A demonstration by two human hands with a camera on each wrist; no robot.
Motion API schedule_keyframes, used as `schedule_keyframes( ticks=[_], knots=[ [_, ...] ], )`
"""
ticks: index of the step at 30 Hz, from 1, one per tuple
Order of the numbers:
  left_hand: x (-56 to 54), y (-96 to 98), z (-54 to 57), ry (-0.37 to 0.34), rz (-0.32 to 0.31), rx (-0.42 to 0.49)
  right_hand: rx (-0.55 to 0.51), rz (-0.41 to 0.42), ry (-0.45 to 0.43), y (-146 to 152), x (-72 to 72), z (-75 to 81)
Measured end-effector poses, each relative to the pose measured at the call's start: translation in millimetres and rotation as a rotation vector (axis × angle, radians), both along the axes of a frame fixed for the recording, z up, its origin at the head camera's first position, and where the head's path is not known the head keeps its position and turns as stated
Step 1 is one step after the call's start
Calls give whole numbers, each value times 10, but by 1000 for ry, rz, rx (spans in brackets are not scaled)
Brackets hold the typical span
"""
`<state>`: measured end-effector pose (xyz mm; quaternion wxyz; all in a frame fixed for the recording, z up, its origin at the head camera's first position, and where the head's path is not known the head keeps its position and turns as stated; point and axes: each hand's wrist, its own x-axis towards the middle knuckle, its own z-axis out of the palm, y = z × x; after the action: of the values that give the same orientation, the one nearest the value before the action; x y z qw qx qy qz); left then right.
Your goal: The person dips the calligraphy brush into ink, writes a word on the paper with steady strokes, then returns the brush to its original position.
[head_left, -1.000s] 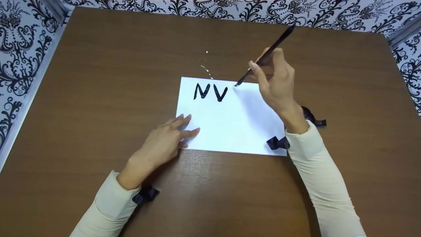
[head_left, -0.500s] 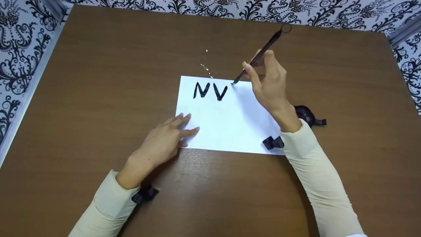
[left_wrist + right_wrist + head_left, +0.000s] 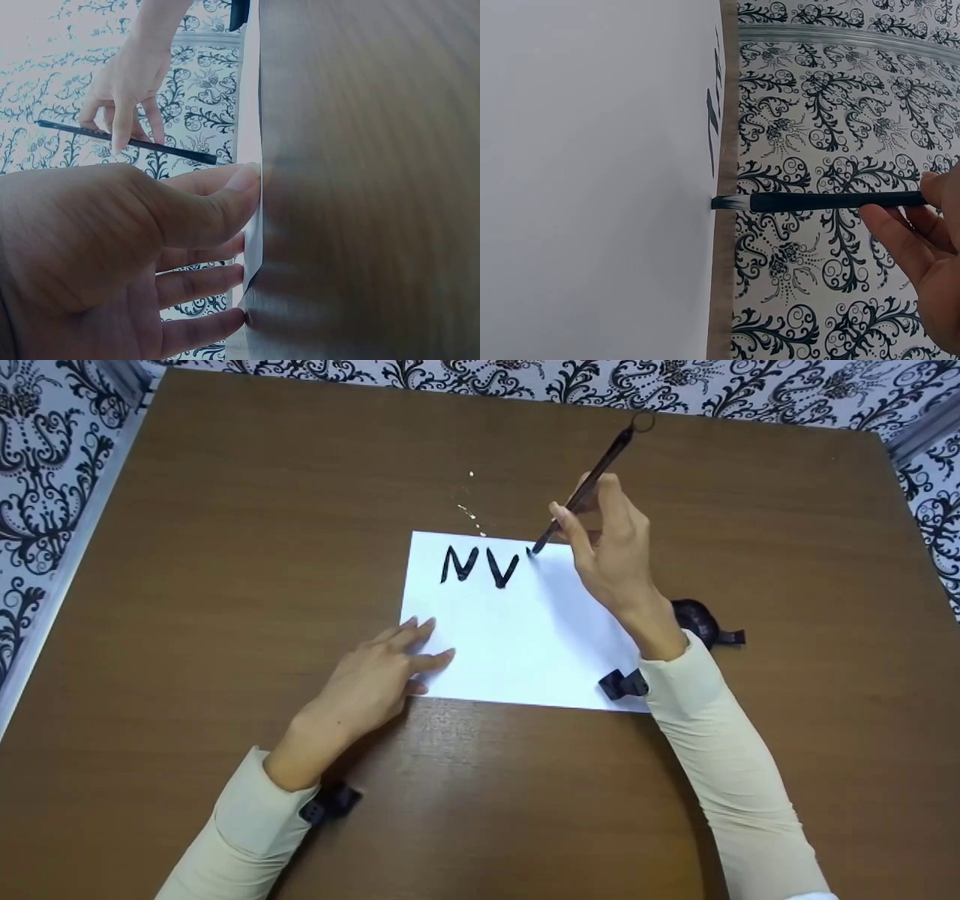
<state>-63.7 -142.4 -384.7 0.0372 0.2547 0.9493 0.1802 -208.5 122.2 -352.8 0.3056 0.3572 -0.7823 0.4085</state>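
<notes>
A white sheet of paper [image 3: 517, 637] lies on the brown table, with black painted strokes [image 3: 459, 566] like an N and a V along its upper left. My right hand [image 3: 619, 547] pinches a dark paintbrush [image 3: 600, 469] by its handle. The brush leans up and to the right, and its bristles [image 3: 721, 202] touch the paper, where a short dark mark shows right of the V. My left hand [image 3: 375, 679] rests with spread fingers on the paper's lower left edge. In the left wrist view, the left thumb [image 3: 240, 180] lies at the sheet's edge.
The wooden table [image 3: 262, 547] stretches around the sheet. Small shiny drops [image 3: 471, 515] lie just beyond the paper's top edge. Black wrist straps [image 3: 330, 804] sit at both cuffs. Black-and-white patterned wallpaper [image 3: 480, 376] runs behind the table and along its sides.
My right hand and the paintbrush have moved slightly left and the bristles have come down on the paper, leaving a small dark mark. The left hand stays in place.
</notes>
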Motion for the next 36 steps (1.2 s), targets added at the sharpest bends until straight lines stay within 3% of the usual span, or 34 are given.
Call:
schedule_keyframes(
  ticks=[5,14,36],
  knots=[
    [1,0,0,4,-1,-1,7,13,-11,4,-4,7],
    [3,2,-3,7,2,-12,22,-6,49,5,-19,5],
    [7,-2,9,-12,1,-13,62,35,-2,-2,34,55]
  ],
)
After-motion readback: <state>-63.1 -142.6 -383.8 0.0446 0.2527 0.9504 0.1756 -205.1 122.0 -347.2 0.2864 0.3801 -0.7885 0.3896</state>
